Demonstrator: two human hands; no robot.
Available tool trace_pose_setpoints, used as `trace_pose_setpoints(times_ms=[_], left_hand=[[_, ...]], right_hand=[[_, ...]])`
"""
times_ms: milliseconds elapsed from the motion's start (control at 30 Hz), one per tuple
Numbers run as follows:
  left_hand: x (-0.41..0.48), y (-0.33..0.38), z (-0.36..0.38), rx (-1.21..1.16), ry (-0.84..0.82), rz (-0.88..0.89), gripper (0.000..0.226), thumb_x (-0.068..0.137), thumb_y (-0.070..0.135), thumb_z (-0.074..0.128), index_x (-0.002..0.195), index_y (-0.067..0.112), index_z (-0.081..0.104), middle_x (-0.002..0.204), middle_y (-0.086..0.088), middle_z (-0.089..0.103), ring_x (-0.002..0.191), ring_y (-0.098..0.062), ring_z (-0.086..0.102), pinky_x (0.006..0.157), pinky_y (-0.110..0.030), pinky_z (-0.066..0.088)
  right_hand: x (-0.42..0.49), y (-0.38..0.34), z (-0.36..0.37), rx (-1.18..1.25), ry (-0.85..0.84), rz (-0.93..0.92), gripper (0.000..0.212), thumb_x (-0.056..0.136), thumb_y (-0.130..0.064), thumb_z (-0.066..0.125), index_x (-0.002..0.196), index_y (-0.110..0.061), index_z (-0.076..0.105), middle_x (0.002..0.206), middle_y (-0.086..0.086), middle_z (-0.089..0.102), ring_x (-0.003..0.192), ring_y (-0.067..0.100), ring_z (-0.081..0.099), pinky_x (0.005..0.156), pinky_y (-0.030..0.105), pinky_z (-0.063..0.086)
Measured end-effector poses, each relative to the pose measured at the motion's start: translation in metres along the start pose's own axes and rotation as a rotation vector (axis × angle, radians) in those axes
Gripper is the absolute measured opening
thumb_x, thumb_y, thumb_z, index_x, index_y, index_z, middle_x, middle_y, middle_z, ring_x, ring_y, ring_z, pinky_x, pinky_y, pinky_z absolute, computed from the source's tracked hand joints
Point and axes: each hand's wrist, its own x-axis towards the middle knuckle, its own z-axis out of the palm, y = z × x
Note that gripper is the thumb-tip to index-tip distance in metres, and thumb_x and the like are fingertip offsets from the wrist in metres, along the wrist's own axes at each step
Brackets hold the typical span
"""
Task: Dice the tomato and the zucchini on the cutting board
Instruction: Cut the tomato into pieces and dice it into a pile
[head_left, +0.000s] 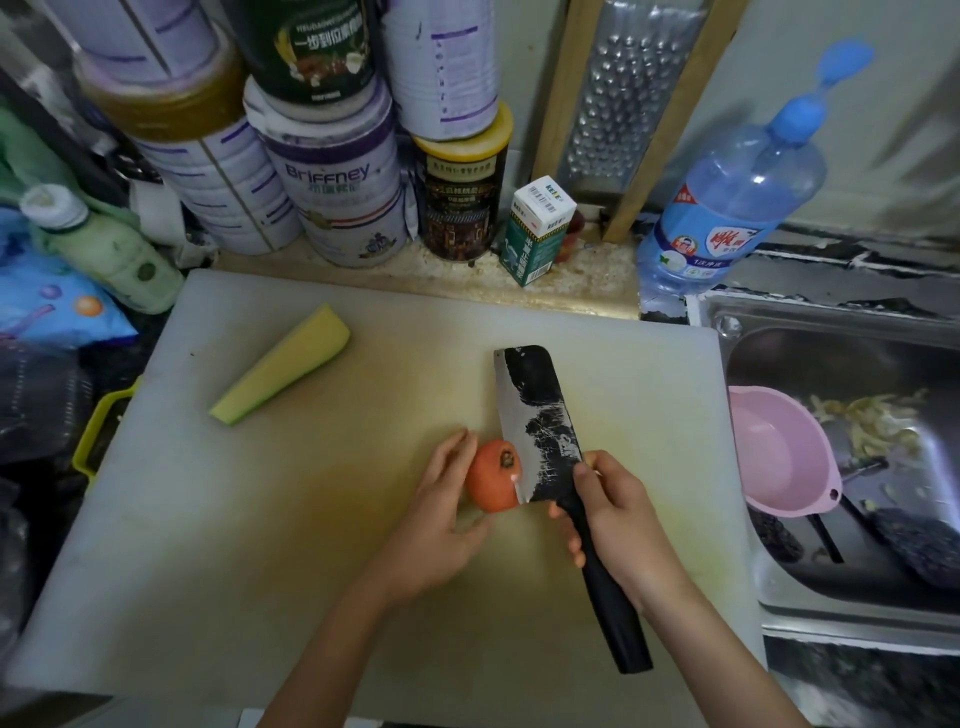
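Right hand (608, 514) wrapped round the cleaver (537, 421) handle, thumb up by the blade's heel. Cleaver axis runs away from the person, tip leaning slightly left, edge facing left and touching the tomato (491, 475). Left hand (441, 514) not gripping: fingers straight along the tomato's left side. Tomato orange-red, stem scar up, mid cutting board (260, 519). Zucchini piece (283, 364) at the board's far left, well apart: pale cut face up, long axis near-left to far-right, wide end far. Pink bowl (779, 457) in the sink (831, 332), right.
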Motion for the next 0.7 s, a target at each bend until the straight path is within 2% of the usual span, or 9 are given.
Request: trace_pose_setpoints(times_ms=[33,100,167,233,300,367,467,567,700], left_hand=[[0.001,0.005,-0.005,-0.020,0.053,0.013,0.069,0.081,0.023,0.058,0.145,0.019,0.034,0.146,0.011,0.027,0.140,-0.010,0.031,0.113,-0.015,0.026],[0.004,0.020,-0.008,0.009,0.221,-0.002,0.043,0.082,0.034,0.059,0.124,0.028,0.056,0.124,0.018,0.044,0.118,-0.009,0.052,0.099,-0.026,0.046],[0.009,0.036,-0.006,0.107,0.313,-0.067,0.023,0.082,0.045,0.069,0.102,0.034,0.062,0.102,0.018,0.051,0.093,-0.001,0.056,0.082,-0.020,0.046],[0.016,0.044,-0.005,0.201,0.339,-0.121,0.024,0.079,0.045,0.075,0.091,0.030,0.060,0.092,0.016,0.050,0.079,-0.001,0.052,0.073,-0.016,0.038],[0.022,0.047,-0.006,0.273,0.343,-0.159,0.030,0.078,0.048,0.074,0.088,0.025,0.057,0.090,0.012,0.050,0.077,-0.006,0.050,0.070,-0.018,0.034],[0.024,0.049,-0.007,0.369,0.343,-0.127,0.031,0.082,0.046,0.071,0.089,0.018,0.061,0.091,0.005,0.054,0.079,-0.013,0.054,0.071,-0.025,0.039],[0.023,0.048,-0.005,0.556,0.344,0.020,0.023,0.082,0.033,0.070,0.087,0.010,0.066,0.086,-0.004,0.057,0.072,-0.023,0.058,0.063,-0.027,0.038],[0.020,0.052,-0.004,0.696,0.319,0.054,0.017,0.074,0.023,0.073,0.076,0.008,0.066,0.073,-0.006,0.056,0.059,-0.025,0.056,0.054,-0.025,0.032],[0.019,0.056,-0.007,0.622,0.329,-0.016,0.008,0.080,0.019,0.067,0.078,0.012,0.069,0.076,-0.005,0.059,0.065,-0.025,0.059,0.060,-0.029,0.039]], right_hand=[[0.000,0.000,0.000,-0.021,-0.002,-0.015,0.021,0.103,-0.011,0.034,0.092,0.005,0.041,0.061,0.012,0.056,0.035,0.016,0.039,0.034,0.021,0.033],[0.000,0.002,0.001,-0.034,-0.013,-0.025,0.022,0.103,-0.012,0.034,0.093,0.006,0.041,0.060,0.011,0.057,0.035,0.017,0.039,0.034,0.022,0.033],[0.001,0.005,0.002,-0.052,-0.017,-0.028,0.021,0.103,-0.012,0.034,0.093,0.005,0.041,0.060,0.010,0.057,0.035,0.018,0.040,0.034,0.022,0.034],[0.002,0.005,0.002,-0.093,-0.026,-0.043,0.020,0.103,-0.013,0.035,0.092,0.003,0.041,0.061,0.012,0.058,0.035,0.018,0.041,0.035,0.023,0.034],[0.002,0.004,0.001,-0.135,-0.040,-0.063,0.020,0.103,-0.013,0.035,0.089,0.000,0.041,0.062,0.014,0.058,0.034,0.018,0.042,0.035,0.023,0.035],[0.002,0.003,0.000,-0.147,-0.047,-0.073,0.019,0.103,-0.013,0.035,0.090,0.000,0.041,0.062,0.013,0.057,0.034,0.017,0.042,0.035,0.023,0.035],[0.001,0.004,0.000,-0.155,-0.052,-0.085,0.019,0.103,-0.012,0.035,0.092,0.001,0.042,0.061,0.010,0.057,0.034,0.016,0.043,0.035,0.023,0.035],[-0.002,0.006,0.003,-0.180,-0.058,-0.103,0.019,0.103,-0.012,0.035,0.091,-0.001,0.043,0.062,0.008,0.058,0.034,0.016,0.044,0.035,0.022,0.035],[-0.005,0.007,0.003,-0.185,-0.055,-0.117,0.019,0.103,-0.012,0.035,0.090,-0.003,0.044,0.064,0.009,0.057,0.034,0.016,0.044,0.035,0.022,0.036]])
